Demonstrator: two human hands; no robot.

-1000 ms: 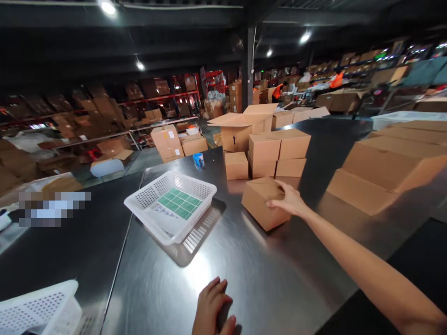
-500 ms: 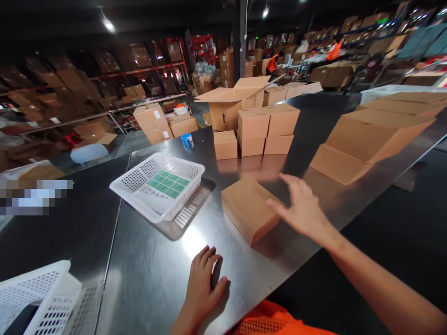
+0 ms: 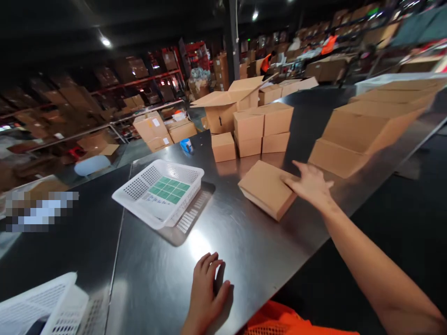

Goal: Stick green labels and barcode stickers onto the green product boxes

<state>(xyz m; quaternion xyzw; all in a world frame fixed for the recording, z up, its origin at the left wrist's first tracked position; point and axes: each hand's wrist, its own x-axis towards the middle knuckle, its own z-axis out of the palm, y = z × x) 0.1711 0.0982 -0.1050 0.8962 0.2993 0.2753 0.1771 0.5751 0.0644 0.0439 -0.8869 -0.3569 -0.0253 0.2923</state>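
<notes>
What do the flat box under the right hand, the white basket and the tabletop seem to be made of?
Flat box: plain brown cardboard, matte, with folded edges.
White basket: probably moulded plastic, its walls pierced with rows of holes.
Tabletop: looks like sheet metal, perhaps stainless steel, brushed and shiny, mirroring the lamps and boxes.

Brown cardboard box, white perforated basket w/ green-grid sheet, shiny grey steel table, orange garment.
</notes>
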